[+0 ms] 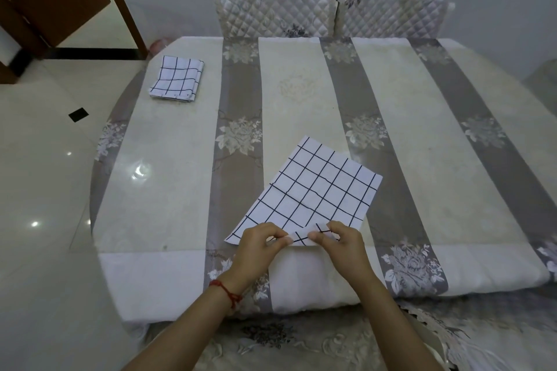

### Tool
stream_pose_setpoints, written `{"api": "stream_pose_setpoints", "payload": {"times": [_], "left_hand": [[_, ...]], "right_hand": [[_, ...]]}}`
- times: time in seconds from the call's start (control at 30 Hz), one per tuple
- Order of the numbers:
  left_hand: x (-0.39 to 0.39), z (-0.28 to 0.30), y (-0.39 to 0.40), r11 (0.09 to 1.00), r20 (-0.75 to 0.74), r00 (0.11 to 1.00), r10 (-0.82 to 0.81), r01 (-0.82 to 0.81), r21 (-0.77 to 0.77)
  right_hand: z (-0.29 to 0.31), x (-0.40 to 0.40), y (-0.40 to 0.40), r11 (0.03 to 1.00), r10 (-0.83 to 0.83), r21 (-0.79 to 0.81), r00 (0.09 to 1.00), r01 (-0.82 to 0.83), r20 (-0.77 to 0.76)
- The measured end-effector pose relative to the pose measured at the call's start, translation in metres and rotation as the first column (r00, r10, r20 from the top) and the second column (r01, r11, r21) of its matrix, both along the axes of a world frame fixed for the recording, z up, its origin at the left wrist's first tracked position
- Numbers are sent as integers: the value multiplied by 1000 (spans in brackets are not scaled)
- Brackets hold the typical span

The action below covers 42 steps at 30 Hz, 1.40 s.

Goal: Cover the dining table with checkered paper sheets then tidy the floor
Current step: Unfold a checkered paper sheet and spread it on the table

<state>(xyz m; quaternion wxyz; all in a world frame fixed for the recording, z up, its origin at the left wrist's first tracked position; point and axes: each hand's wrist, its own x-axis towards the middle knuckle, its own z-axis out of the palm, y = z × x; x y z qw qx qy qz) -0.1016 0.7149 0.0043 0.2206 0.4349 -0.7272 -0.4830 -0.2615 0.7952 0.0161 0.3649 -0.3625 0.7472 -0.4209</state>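
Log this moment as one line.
stage: unfolding | left hand: pinches sheet | right hand: pinches sheet | stack: far left, untouched

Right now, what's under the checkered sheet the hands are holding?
The sheet lies tilted on the striped tablecloth, its near corner pinched up by the left hand and right hand. Cream and grey stripes run under it; whatever else it covers is hidden.

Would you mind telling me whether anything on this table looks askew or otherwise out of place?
The checkered sheet lies diagonal to the table's stripes, its near edge curled up where the left hand and right hand pinch it. The folded stack is neat.
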Motion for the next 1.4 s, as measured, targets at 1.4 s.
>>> {"api": "stream_pose_setpoints", "payload": {"times": [1.4], "left_hand": [[7, 3, -14, 981, 177, 984, 14, 20, -190]], "right_hand": [[16, 20, -17, 933, 217, 33, 489, -357, -845]]}}
